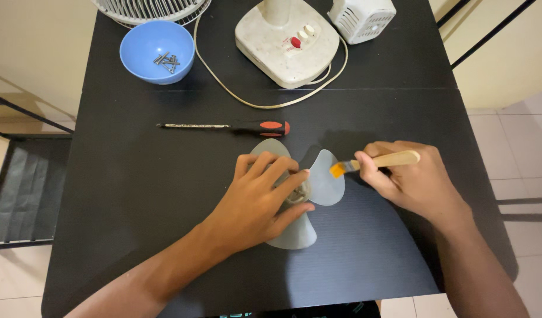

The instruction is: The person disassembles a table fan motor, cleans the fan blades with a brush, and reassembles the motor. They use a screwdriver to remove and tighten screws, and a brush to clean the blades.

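While the left hand lies spread flat on the translucent fan blade mid-table, the right hand pinches a wooden-handled brush, bristles touching a blade. Beyond lie a screwdriver, blue bowl of screws and fan base.

Translucent fan blade flat; wooden-handled brush above.
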